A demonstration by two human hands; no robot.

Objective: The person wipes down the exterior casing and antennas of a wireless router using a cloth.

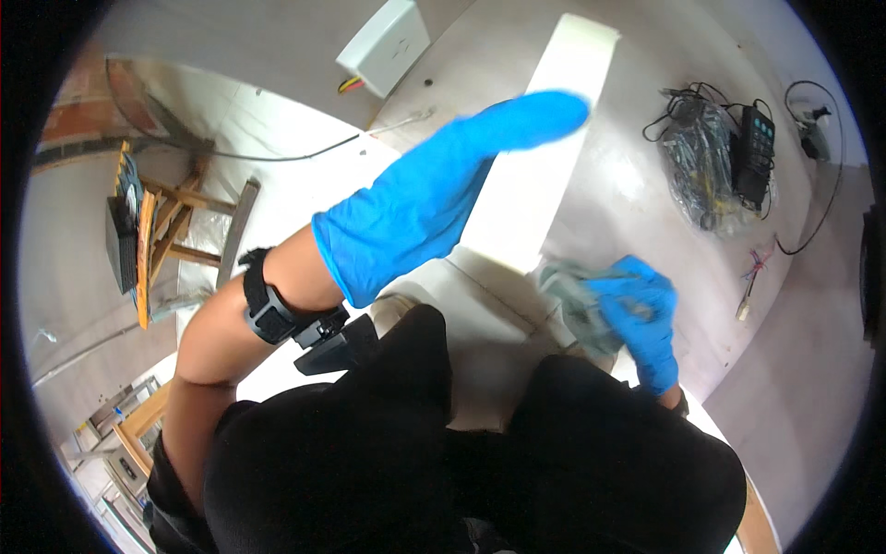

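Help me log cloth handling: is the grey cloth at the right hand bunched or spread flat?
Bunched: the grey cloth shows crumpled folds gathered at the gloved right hand, not a flat sheet.

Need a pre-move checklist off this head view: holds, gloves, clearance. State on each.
1. Left grip on the long white piece: ok; glove lies across its upper face, any fingers beneath hidden.
2. Right grip on the grey cloth: ok, bunched in the fingers.
3. Blue gloves on both hands: ok.
4. Cloth touching the white piece: cannot tell; it sits at the near end, contact unclear.
5. White piece clear of the plastic bag and black handset: ok, both lie apart to the right.
6. Underside of the white piece: cannot tell, out of view.
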